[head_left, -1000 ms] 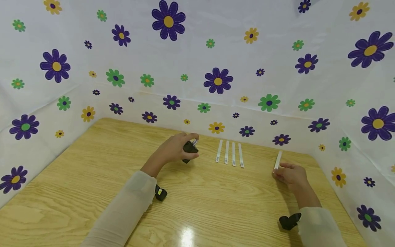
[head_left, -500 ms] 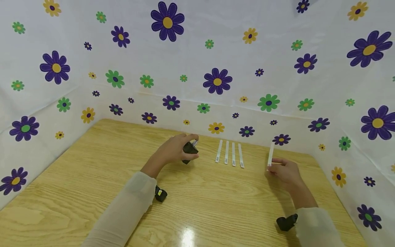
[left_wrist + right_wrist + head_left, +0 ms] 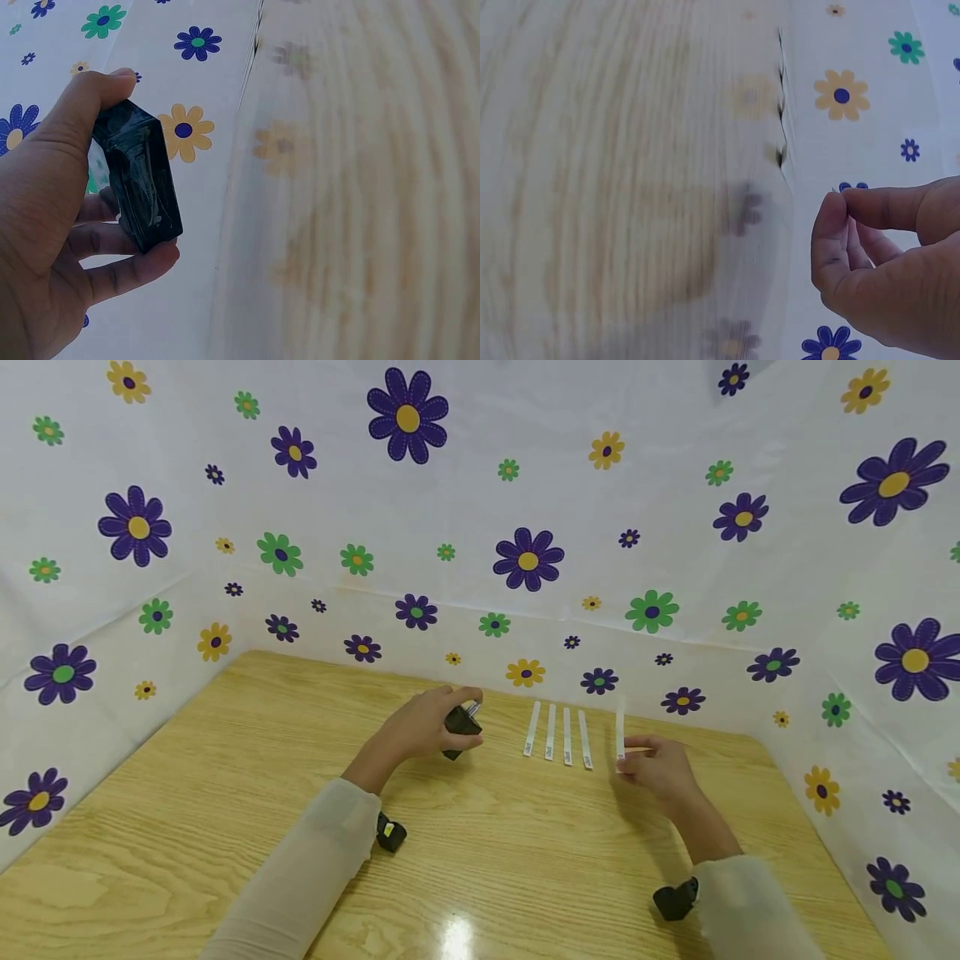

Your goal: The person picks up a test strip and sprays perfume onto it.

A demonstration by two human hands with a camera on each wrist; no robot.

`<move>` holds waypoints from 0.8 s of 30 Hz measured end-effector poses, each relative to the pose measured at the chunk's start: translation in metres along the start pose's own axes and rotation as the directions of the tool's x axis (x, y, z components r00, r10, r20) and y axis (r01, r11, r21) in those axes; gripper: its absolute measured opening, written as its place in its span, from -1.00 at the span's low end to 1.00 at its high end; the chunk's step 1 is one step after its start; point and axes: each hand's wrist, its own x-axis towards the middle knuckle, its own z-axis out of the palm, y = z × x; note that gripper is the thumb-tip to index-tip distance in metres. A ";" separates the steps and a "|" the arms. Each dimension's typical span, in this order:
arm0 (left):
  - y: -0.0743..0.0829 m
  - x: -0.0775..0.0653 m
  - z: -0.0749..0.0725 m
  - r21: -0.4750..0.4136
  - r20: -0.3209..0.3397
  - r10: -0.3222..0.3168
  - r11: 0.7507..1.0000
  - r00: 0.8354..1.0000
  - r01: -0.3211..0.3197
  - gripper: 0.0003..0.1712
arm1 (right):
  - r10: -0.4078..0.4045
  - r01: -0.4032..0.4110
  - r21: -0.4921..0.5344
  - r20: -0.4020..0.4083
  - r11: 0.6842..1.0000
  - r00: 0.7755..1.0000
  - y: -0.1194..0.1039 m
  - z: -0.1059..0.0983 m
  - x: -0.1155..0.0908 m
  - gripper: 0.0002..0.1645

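Observation:
My left hand [image 3: 429, 722] grips a dark, angular glass perfume bottle [image 3: 461, 727] with a silvery sprayer neck at its top, under the index finger. In the left wrist view the faceted bottle [image 3: 146, 176] sits between thumb and fingers, tilted. My right hand [image 3: 663, 768] pinches a narrow white paper test strip [image 3: 620, 727] by its lower end, thumb against fingertips, the strip standing up from them. Only a sliver of that strip shows in the right wrist view, at the fingertips of the hand [image 3: 892, 255]. Several similar strips [image 3: 551, 732] with small printed ends lie between the hands.
The wooden table [image 3: 480, 827] reaches back to a white cloth wall [image 3: 450, 493] printed with flowers, which also encloses both sides. Black wrist cameras [image 3: 675, 900] sit beneath both forearms.
My right hand has moved left with the strip, raising it more upright, closer to the row of strips. The left hand and bottle have stayed almost still.

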 end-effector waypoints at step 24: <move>0.002 -0.003 -0.004 0.010 -0.005 0.004 1.000 1.000 -0.004 -0.22 | -0.112 0.124 -0.110 0.110 0.986 0.988 -0.016 0.064 -0.010 -0.57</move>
